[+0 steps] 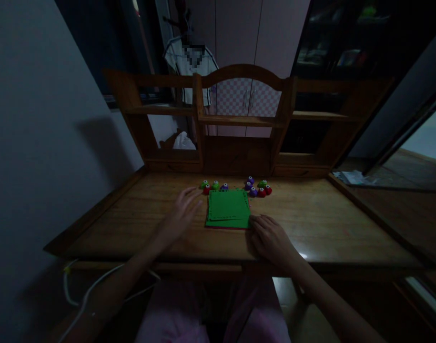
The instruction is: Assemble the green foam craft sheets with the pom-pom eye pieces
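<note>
Green sheets (229, 205), the upper one with small marks along its edges, lie in a stack on the wooden desk, with a thin red edge showing below. My left hand (182, 209) is over the desk to the left of the stack, fingers apart and holding nothing. At the stack's lower right corner rests my right hand (269, 236), its fingertips touching the edge. Behind the sheets stand several small green, red and purple pieces with eye-like tops, such as a green one (215, 185) and a red one (261, 192).
A wooden shelf unit (241, 121) rises along the back of the desk (318, 214). A white cable (92, 286) hangs at the front left. Behind the shelves hangs a white shirt (189, 62), before a cabinet.
</note>
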A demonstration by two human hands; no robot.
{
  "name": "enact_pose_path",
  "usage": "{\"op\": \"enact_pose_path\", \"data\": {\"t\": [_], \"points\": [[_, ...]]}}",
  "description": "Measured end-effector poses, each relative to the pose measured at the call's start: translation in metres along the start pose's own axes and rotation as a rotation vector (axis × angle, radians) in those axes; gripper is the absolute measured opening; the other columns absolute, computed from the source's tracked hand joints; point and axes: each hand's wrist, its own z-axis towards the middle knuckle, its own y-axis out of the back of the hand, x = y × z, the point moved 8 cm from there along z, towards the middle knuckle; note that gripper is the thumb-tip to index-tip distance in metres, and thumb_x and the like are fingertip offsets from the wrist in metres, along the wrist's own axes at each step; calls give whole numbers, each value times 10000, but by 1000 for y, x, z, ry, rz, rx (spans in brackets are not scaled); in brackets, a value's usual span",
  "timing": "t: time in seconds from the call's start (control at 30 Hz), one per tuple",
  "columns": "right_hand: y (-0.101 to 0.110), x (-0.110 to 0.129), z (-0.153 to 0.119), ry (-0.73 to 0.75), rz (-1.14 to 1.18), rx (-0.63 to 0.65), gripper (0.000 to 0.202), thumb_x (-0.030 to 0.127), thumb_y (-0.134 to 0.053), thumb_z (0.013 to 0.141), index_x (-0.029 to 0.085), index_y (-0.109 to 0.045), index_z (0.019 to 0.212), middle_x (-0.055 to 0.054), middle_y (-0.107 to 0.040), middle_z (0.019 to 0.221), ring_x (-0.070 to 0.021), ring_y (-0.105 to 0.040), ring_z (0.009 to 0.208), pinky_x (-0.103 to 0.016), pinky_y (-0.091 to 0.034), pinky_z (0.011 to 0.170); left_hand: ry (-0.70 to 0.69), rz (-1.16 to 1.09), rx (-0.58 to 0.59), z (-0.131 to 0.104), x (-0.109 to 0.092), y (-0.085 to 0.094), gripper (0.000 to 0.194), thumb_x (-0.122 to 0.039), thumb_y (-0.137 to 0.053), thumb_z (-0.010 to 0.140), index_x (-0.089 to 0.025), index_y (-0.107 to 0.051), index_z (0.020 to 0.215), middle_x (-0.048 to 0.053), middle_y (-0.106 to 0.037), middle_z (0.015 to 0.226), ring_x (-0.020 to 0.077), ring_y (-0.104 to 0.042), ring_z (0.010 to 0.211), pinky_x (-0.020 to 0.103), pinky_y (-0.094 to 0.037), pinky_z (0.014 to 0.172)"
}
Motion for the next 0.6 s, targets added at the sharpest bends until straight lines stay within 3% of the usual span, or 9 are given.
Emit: {"op": "enact_pose_path", "data": {"t": [0.1, 0.27, 0.43, 0.6], "points": [[-1, -8, 6, -82, 27, -33, 165, 128, -511, 823, 169, -603, 954, -92, -635, 979, -234, -571, 975, -434, -437, 950, 11, -159, 114, 20, 18, -25, 308, -384, -450, 915, -210, -648, 1075, 64, -603, 1156, 210, -532, 1136, 428, -389, 1033], [8, -21, 29, -168, 262, -99, 172, 152, -479, 878, 185, -613, 982, -81, -627, 1013, -200, -591, 932, -341, -478, 819, 12, -357, 339, 24, 43, -71, 249, -359, -600, 816, -188, -697, 970, 86, -630, 1075, 218, -580, 1050, 402, -461, 947], [-9, -9, 78, -23, 507, 26, 166, 281, -589, 858, 194, -656, 983, -53, -661, 959, -184, -614, 897, -314, -467, 807, 31, -476, 431, 23, 49, -78, 271, -338, -672, 759, -190, -692, 985, 102, -581, 1160, 226, -556, 1108, 390, -478, 926], [-52, 8, 114, 92, 602, 231, 225, 348, -652, 806, 202, -690, 973, -33, -687, 948, -174, -627, 871, -285, -462, 785, 81, -541, 486, 18, 46, -73, 314, -291, -648, 792, -205, -644, 1094, 106, -528, 1265, 208, -562, 1118, 363, -482, 927]]}}
